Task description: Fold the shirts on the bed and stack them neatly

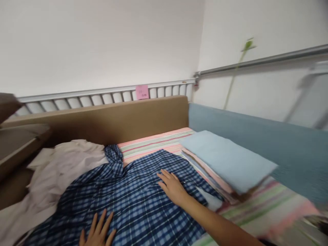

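Note:
A blue plaid shirt (138,194) lies spread over a striped sheet (153,140), with one sleeve bunched up at its far left. My left hand (98,230) rests on the near part of the cloth, fingers spread; its lower part is cut off by the frame edge. Farther off and to the right, my right hand (172,187) lies flat on the shirt with its fingers apart. Neither hand grips anything. A small pale blue piece (210,199) shows by the shirt's right edge, beyond my right forearm.
A stack of folded cloths (228,160), light blue on top, sits at the right. Crumpled whitish clothes (69,167) lie at the left beside brown cardboard boxes (20,140). Brown (143,116) and blue panels (251,136) border the back and right, below a white railing (102,99).

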Action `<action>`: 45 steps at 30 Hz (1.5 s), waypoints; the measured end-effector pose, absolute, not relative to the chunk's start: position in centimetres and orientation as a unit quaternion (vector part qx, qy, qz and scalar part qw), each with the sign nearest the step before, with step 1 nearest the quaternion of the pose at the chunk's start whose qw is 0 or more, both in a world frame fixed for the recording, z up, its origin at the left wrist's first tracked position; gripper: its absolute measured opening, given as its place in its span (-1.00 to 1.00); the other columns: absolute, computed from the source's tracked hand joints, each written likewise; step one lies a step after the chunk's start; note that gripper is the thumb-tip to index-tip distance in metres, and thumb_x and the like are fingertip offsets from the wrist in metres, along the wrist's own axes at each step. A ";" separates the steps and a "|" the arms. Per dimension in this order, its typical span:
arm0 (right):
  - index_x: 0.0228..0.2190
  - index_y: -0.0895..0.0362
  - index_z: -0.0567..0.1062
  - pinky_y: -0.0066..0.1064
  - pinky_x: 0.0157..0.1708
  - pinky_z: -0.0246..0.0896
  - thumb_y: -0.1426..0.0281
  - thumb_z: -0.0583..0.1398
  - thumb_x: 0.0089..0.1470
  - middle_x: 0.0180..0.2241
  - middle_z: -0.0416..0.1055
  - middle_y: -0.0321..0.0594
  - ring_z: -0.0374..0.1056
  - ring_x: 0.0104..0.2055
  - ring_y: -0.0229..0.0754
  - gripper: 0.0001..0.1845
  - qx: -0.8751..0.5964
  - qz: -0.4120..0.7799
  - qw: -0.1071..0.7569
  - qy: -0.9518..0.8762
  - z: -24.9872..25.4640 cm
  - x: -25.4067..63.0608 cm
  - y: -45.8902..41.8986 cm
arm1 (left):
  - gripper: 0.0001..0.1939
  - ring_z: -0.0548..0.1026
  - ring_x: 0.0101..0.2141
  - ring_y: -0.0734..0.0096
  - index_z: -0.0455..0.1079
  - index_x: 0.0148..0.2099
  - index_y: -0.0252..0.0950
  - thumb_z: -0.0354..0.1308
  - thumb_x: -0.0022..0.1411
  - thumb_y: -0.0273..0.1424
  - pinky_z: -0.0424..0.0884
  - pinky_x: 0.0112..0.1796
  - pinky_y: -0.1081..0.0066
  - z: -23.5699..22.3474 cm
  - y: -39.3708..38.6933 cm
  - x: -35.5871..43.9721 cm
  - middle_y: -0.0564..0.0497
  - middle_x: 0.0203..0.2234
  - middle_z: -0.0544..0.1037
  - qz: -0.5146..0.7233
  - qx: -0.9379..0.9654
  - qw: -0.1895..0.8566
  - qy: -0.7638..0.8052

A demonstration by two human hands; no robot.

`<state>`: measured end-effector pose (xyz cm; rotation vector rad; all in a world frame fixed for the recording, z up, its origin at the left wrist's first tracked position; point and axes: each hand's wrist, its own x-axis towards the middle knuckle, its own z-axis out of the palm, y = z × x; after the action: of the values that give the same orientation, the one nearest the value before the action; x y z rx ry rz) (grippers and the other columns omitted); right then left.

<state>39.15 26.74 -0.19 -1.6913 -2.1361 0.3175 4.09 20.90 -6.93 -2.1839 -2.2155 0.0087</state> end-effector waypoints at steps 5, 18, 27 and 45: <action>0.13 -0.05 0.25 0.00 0.21 -0.25 0.01 -0.07 0.14 0.24 0.02 -0.15 -0.13 0.28 -0.03 -0.41 -0.590 0.092 0.130 -0.791 -4.5 38.8 29.0 | -0.50 -0.09 0.26 0.08 0.06 0.22 0.09 -0.14 0.22 -0.19 -0.16 0.13 -0.19 -5.8 20.1 4.7 0.17 0.25 0.02 -0.025 -0.702 -0.013 -0.711; -0.01 0.21 0.40 -0.20 0.09 0.12 0.40 -0.01 0.05 0.03 0.36 -0.02 0.28 0.06 -0.03 -0.53 -0.589 -0.013 0.115 -0.799 -0.5 41.4 40.9 | -0.59 0.40 -0.02 0.21 0.24 0.11 -0.31 -0.07 0.22 -0.40 0.32 -0.04 0.25 3.5 27.1 -1.9 -0.19 0.01 0.41 -0.263 -0.608 0.054 -0.747; 0.16 0.12 0.19 -0.04 0.12 -0.03 0.54 0.06 -0.12 0.24 0.02 -0.03 -0.08 0.27 0.03 -0.27 -0.615 -0.039 -0.032 -0.787 -0.5 40.8 49.1 | -0.78 0.53 -0.34 0.19 0.43 -0.25 -0.33 0.12 -0.03 -0.47 0.38 -0.35 0.39 6.7 36.0 -7.1 -0.12 -0.43 0.57 -0.164 -0.518 -0.062 -0.837; -0.34 0.08 0.53 -0.16 -0.14 0.11 0.32 0.10 -0.04 -0.25 0.49 -0.15 0.34 -0.18 -0.03 -0.76 -0.648 -0.041 0.023 -0.760 3.1 44.4 48.5 | -0.70 0.49 -0.37 0.30 0.48 -0.23 -0.34 0.16 -0.09 -0.41 0.33 -0.34 0.46 5.9 36.3 -8.8 0.00 -0.47 0.57 -0.191 -0.549 -0.083 -0.810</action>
<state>44.36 48.49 3.14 -2.0080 -2.3529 -0.1273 -8.82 36.27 5.92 -1.8203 -2.6872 -0.6335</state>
